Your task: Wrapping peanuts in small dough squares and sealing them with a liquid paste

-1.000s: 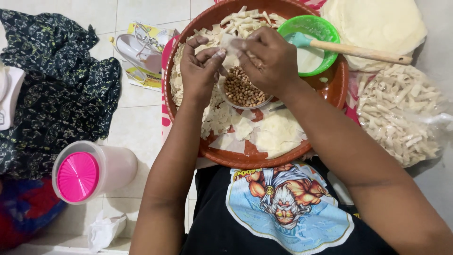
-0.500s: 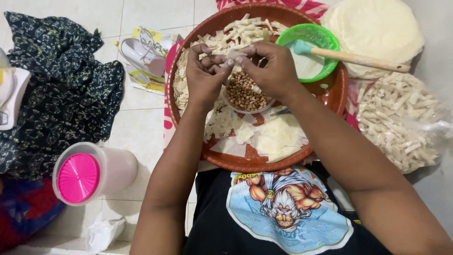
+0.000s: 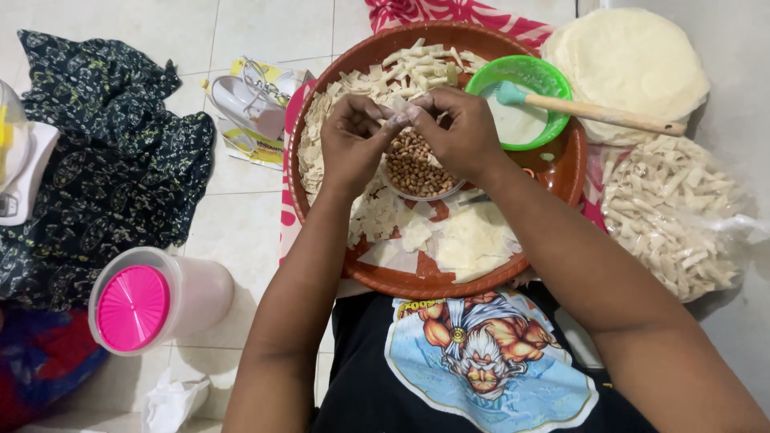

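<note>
Both hands lower now, pinched wrapper [image 3: 399, 119] mostly hidden between fingertips [image 3: 383, 120].

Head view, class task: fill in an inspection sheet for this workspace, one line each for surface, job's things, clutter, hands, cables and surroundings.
Surface: pale tiled floor; a round brown tray rests on a red patterned cloth.
Job's things: a small pastry piece pinched between both hands; bowl of peanuts beneath; cut wrapper pieces and folded pieces on the tray; green bowl holding a brush.
Clutter: bag of finished pieces, stack of round sheets, pink-lidded container, dark cloth, pale sandals.
Hands: left hand and right hand, fingers closed on the pastry piece.
Cables: nothing seen.
Surroundings: nothing seen.
</note>
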